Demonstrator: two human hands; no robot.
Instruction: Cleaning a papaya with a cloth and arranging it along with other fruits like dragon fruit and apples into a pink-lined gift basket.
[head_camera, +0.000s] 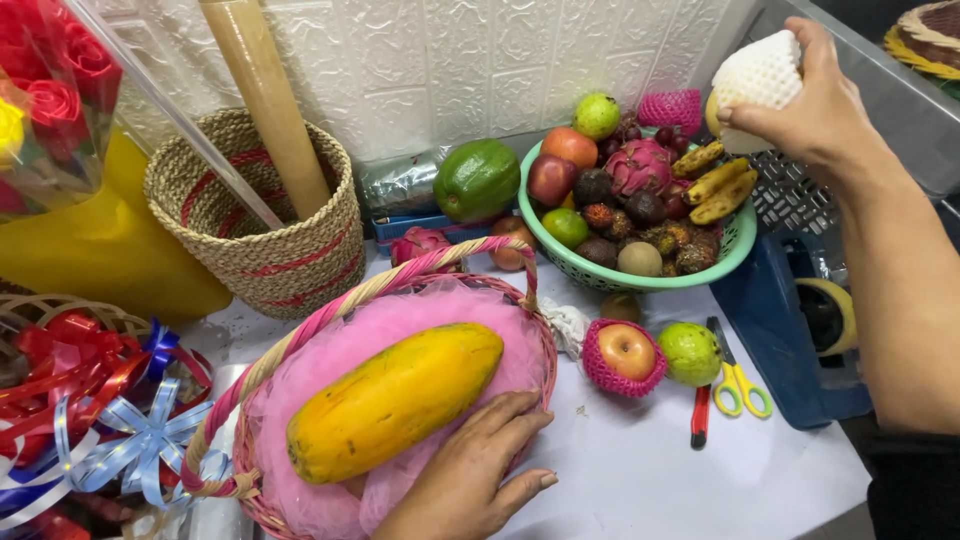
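Papaya (393, 398) fills basket (400, 290), left hand (470, 470) flat; right hand (815, 105) grips netted fruit (757, 80).

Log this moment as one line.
left hand: resting on pink-lined wicker basket | yellow-orange papaya: in basket | right hand: holding white foam-netted fruit

We lose the basket (300, 520) bottom at the frame edge; white foam net (760, 72) hides its fruit; bowl (640, 280) fruits overlap.
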